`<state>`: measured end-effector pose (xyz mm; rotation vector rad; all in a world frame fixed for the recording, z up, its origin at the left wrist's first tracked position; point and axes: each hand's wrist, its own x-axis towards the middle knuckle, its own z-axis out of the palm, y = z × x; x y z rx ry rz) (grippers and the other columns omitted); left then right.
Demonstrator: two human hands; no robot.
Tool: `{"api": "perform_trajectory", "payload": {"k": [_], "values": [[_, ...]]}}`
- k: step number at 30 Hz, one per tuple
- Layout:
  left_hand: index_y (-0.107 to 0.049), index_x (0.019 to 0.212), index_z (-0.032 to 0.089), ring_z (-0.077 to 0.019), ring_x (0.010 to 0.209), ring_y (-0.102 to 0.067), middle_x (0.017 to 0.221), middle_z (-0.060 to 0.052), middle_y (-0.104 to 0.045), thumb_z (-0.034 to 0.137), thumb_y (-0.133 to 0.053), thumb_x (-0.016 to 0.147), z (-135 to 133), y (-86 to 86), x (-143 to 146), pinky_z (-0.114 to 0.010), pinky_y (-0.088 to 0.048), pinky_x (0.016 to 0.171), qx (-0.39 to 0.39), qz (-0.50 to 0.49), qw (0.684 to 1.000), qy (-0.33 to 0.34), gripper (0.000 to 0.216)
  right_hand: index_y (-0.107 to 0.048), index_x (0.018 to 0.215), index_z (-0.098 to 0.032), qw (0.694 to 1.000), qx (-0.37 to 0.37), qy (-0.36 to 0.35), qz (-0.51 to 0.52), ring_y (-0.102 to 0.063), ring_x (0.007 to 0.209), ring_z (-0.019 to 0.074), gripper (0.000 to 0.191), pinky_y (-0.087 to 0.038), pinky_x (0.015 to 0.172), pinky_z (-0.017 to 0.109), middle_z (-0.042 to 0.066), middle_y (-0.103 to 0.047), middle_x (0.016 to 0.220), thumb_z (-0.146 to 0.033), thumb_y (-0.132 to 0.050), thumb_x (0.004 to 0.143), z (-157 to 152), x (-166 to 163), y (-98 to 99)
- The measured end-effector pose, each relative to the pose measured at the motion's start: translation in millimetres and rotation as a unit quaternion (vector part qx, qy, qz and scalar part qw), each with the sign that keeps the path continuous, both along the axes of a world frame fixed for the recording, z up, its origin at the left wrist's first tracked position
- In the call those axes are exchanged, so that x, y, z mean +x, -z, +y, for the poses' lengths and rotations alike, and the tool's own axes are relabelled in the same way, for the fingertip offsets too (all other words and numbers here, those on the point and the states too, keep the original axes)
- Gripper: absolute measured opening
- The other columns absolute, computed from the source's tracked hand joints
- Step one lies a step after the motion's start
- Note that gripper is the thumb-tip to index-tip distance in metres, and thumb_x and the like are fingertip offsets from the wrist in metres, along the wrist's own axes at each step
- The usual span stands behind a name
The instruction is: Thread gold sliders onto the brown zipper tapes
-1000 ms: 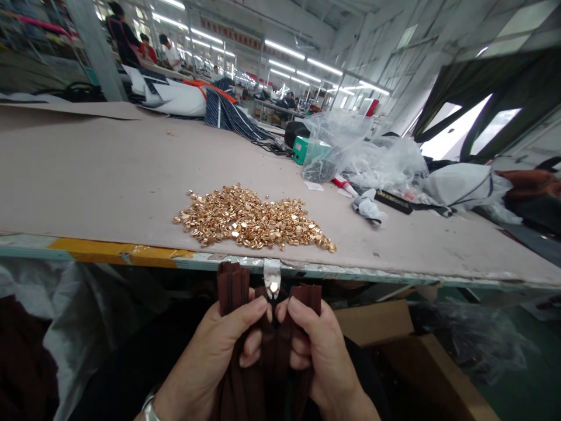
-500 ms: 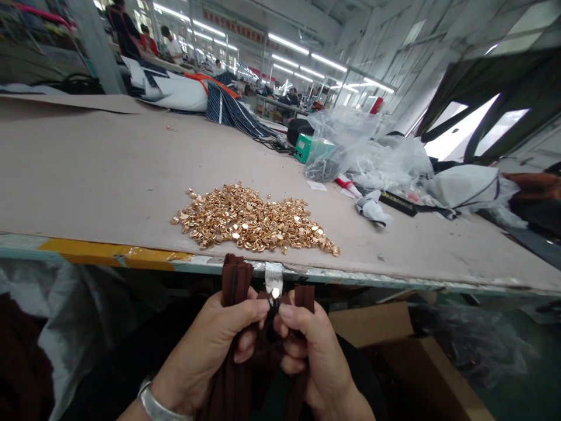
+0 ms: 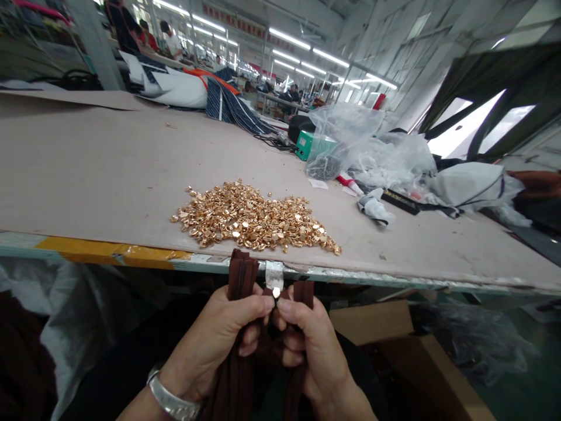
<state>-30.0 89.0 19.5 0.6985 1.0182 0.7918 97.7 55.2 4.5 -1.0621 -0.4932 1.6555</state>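
Both left hand (image 3: 224, 327) and right hand (image 3: 316, 339) hold brown strips (image 3: 242, 278) in a tight grip near what seems a gold piece (image 3: 276, 292), where uneven pulling could skew them.

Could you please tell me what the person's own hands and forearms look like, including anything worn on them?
The left hand is gloveless, with a broad, shiny, silver-coloured bracelet around its wrist. The right hand is gloveless too, with nothing seen around its wrist. No sleeve shows on the visible part of either forearm.
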Motion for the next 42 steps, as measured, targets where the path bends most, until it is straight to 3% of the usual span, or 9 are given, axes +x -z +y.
{"api": "perform_trajectory", "payload": {"k": [8,20,25,29,33,36,38,42], "values": [[-0.055,0.06,0.015,-0.0038,0.035,-0.033,0.042,0.005,-0.046,0.036,-0.069,0.064,1,4.2,0,-0.016,-0.025,0.035,0.03,0.017,0.999,0.018,0.026,-0.053,0.063,-0.014,1.0,0.015,-0.001,-0.008,-0.015,0.037,-0.0007,0.027,-0.011,0.03,0.012,-0.009,-0.04,0.05,-0.032,-0.071,0.071,4,0,3.4],[-0.058,0.063,0.015,-0.005,0.039,-0.037,0.051,0.002,-0.058,0.036,-0.071,0.07,3,2.4,-3,-0.017,-0.027,0.038,0.097,0.073,0.993,0.004,0.025,-0.055,0.066,-0.015,0.997,0.065,0.011,-0.041,-0.018,0.035,-0.0005,0.032,-0.012,0.03,0.012,-0.009,-0.042,0.048,-0.038,-0.074,0.073,5,-1,4.2],[-0.06,0.06,0.015,-0.0044,0.039,-0.033,0.044,0.006,-0.048,0.038,-0.069,0.073,0,5.0,-3,-0.015,-0.025,0.038,0.124,0.089,0.988,0.007,0.028,-0.055,0.064,-0.015,0.995,0.075,-0.016,-0.069,-0.017,0.034,0.0004,0.033,-0.012,0.03,0.013,-0.01,-0.037,0.043,-0.041,-0.074,0.074,6,3,2.9],[-0.056,0.06,0.016,-0.0051,0.039,-0.034,0.041,0.007,-0.043,0.046,-0.069,0.072,-4,5.9,-3,-0.016,-0.024,0.037,0.114,0.091,0.989,0.004,0.035,-0.056,0.069,-0.016,0.981,0.107,-0.016,-0.164,-0.021,0.036,0.002,0.032,-0.015,0.032,0.015,-0.011,-0.033,0.044,-0.044,-0.069,0.077,8,11,3.8],[-0.055,0.062,0.016,-0.0049,0.037,-0.035,0.041,0.007,-0.044,0.049,-0.067,0.073,-7,8.4,-2,-0.016,-0.024,0.037,0.107,0.084,0.991,0.0,0.037,-0.058,0.072,-0.016,0.942,0.143,-0.002,-0.302,-0.029,0.041,0.0043,0.03,-0.023,0.037,0.018,-0.008,-0.041,0.051,-0.044,-0.066,0.081,11,16,-1.3],[-0.054,0.064,0.017,-0.0043,0.035,-0.032,0.038,0.008,-0.043,0.05,-0.067,0.072,-8,12.5,1,-0.015,-0.022,0.036,0.092,0.07,0.993,-0.016,0.037,-0.055,0.069,-0.016,0.897,0.177,0.011,-0.405,-0.04,0.049,0.0077,0.027,-0.033,0.046,0.02,-0.005,-0.047,0.056,-0.038,-0.061,0.084,13,12,-10.8],[-0.053,0.064,0.018,-0.0044,0.033,-0.03,0.035,0.009,-0.04,0.052,-0.067,0.072,-7,15.3,3,-0.016,-0.021,0.035,0.072,0.053,0.996,-0.026,0.038,-0.053,0.069,-0.017,0.849,0.205,0.026,-0.486,-0.045,0.054,0.0102,0.025,-0.037,0.053,0.023,-0.004,-0.051,0.058,-0.034,-0.058,0.086,17,8,-17.7],[-0.056,0.068,0.018,-0.0058,0.031,-0.029,0.031,0.009,-0.037,0.054,-0.065,0.072,-6,17.1,7,-0.017,-0.023,0.034,0.032,0.03,0.998,-0.052,0.038,-0.051,0.069,-0.018,0.709,0.25,0.081,-0.654,-0.051,0.059,0.0145,0.021,-0.035,0.058,0.027,-0.001,-0.056,0.062,-0.029,-0.054,0.087,34,4,-29.5]]}}
